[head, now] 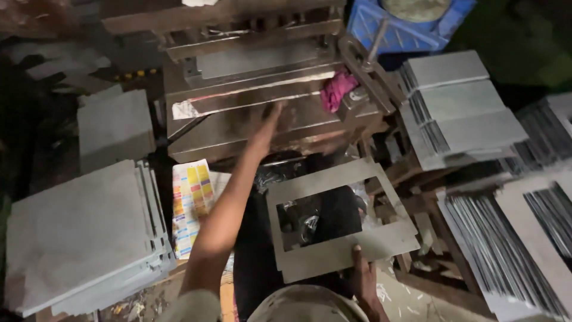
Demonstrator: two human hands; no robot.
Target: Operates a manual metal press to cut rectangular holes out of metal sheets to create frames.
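Cap crown cropped, left hand blurred

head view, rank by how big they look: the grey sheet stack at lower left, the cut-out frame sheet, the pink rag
1. Grey sheet stack, largest.
2. Cut-out frame sheet, held by the right hand; it sits close to the camera, so its real size is unsure.
3. Pink rag, smallest.

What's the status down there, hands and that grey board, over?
Left hand open, reaching onto the metal press bed. Right hand grips the cut-out grey frame by its near edge. Pink rag lies on the press; nothing between hand and bed.
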